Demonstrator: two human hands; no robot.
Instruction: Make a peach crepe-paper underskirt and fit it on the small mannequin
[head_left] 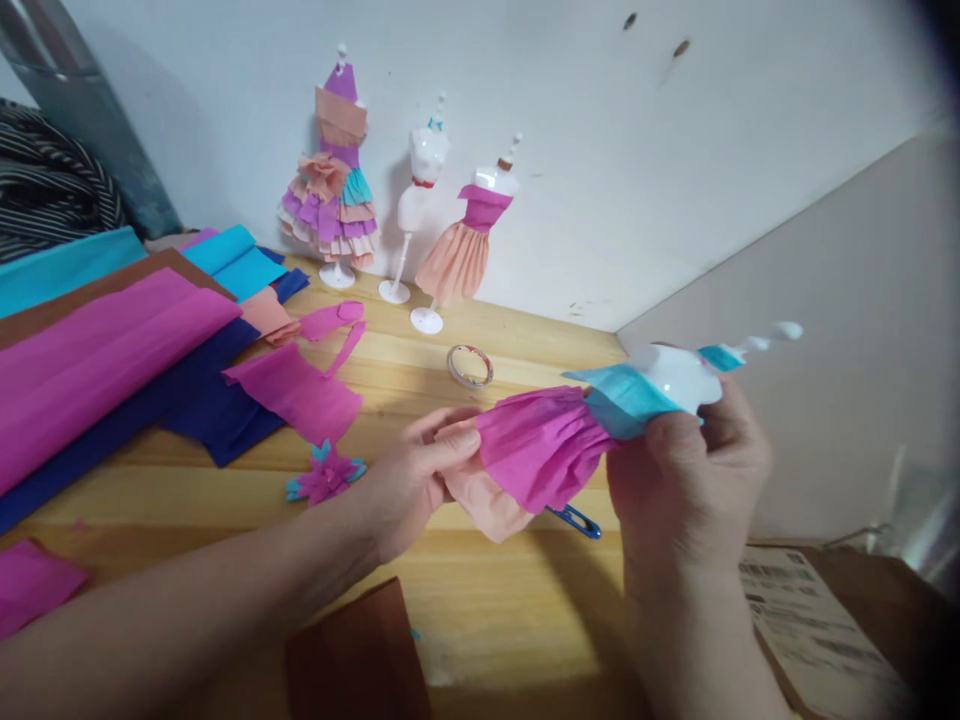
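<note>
A small white mannequin [679,376] lies tilted in the air, its top end toward the right. It wears a teal paper bodice [630,400] and a skirt with a magenta layer [544,440] over a peach layer [495,505]. My right hand [694,460] is closed round the mannequin's torso at the bodice. At the skirt's lower edge, my left hand [424,470] pinches the paper between thumb and fingers. The mannequin's base is not visible.
Three mannequins, one in ruffles [337,170], stand by the wall. A tape roll [470,367], a paper flower [326,474], blue-handled scissors [581,521] and crepe sheets [112,335] lie on the table [510,610]. A cardboard box [825,620] is at lower right.
</note>
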